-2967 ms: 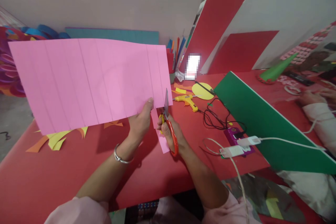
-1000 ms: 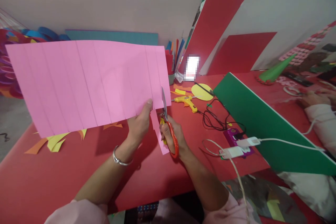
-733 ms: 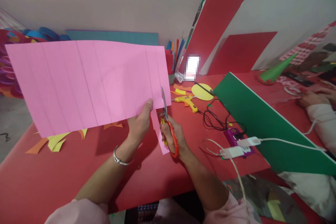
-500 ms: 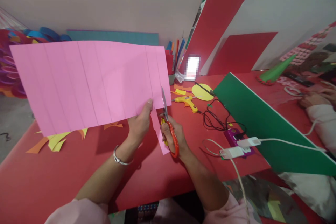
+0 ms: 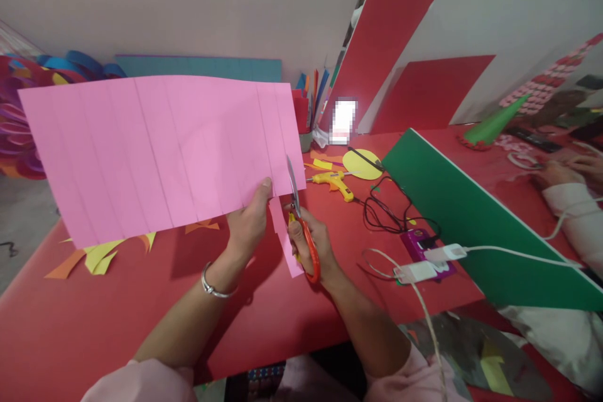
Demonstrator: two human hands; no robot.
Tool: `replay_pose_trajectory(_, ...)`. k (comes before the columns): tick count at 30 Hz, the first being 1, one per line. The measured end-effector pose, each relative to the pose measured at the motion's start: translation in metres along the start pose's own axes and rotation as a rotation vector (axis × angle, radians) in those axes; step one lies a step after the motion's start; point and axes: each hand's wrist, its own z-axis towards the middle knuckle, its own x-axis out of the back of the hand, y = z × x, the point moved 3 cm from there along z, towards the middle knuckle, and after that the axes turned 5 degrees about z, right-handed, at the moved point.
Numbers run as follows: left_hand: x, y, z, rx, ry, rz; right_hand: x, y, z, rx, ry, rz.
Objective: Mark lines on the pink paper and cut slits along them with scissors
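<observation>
My left hand [image 5: 249, 223] pinches the lower right edge of a large pink paper sheet [image 5: 160, 151], held up above the red table [image 5: 117, 301]. The sheet carries several ruled lines running top to bottom. My right hand [image 5: 313, 245] grips orange-handled scissors [image 5: 301, 226], whose blades point up into the sheet's lower right edge. A narrow pink strip [image 5: 285, 242] hangs down between my two hands.
A yellow glue gun [image 5: 335, 182] with a black cord, a yellow paper disc [image 5: 362, 163], and a white power strip [image 5: 419, 271] lie to the right. A green board [image 5: 475, 220] leans at the right. Paper scraps [image 5: 101, 251] lie left. Another person's hand [image 5: 560, 173] rests far right.
The scissors and the pink sheet have shifted slightly left; the blades stay at the sheet's lower right edge. Both hands keep their grips.
</observation>
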Motion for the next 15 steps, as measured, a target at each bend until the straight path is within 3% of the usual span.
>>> replay_pose_trajectory(15, 0.0010, 0.0006, -0.0011, 0.006, 0.025, -0.004, -0.0016, -0.0023, -0.0009, -0.004, 0.025, 0.002)
